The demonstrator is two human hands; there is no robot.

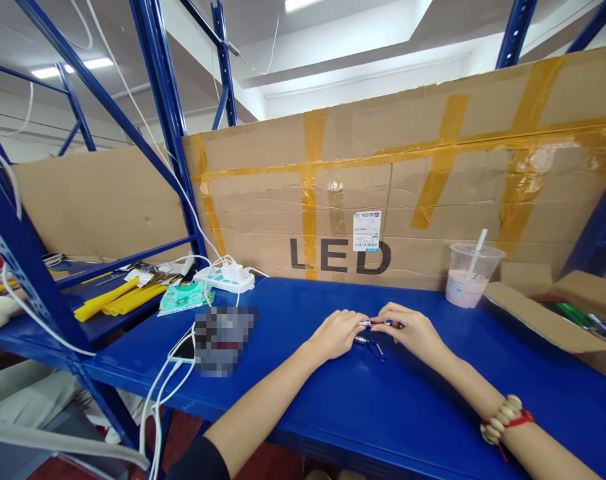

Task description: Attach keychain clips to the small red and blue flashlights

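Note:
My left hand is closed, palm down, over the blue tabletop, its fingertips on a small shiny silver piece. My right hand pinches the other side of that slim piece, and a dark end shows by its fingers. Fingers hide most of the piece, so its kind cannot be made out. Just below, between the hands, lies a blue carabiner-like clip with a silver metal end. Whether the clip is joined to the held piece is not visible.
A plastic cup with a straw stands right of the hands, beside an open cardboard box. To the left are a power strip, white cables and a green packet. A large cardboard sheet closes the back.

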